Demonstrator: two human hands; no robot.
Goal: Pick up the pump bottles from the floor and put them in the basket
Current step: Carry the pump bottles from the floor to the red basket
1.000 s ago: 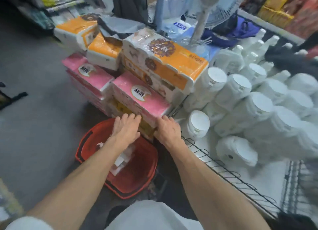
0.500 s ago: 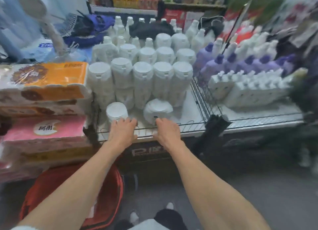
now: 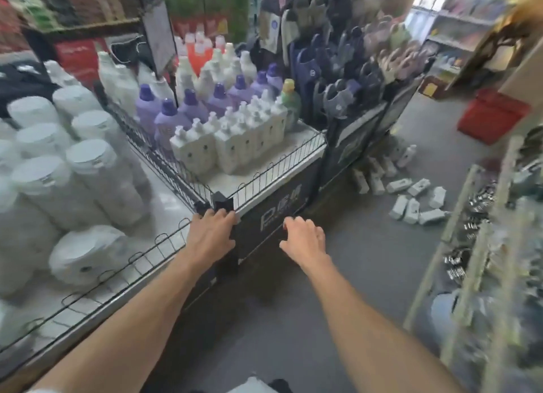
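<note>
White pump bottles (image 3: 410, 208) are scattered on the grey floor (image 3: 367, 260); several are toppled sideways, and others are stood upright just behind them.

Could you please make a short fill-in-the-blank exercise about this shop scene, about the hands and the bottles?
1. The fallen pump bottles lie on the ____.
2. The left hand touches the rack's black corner, while the right hand holds ____.
3. The green bottle on the rack has a ____ cap.
Missing words: floor; nothing; yellow.
</note>
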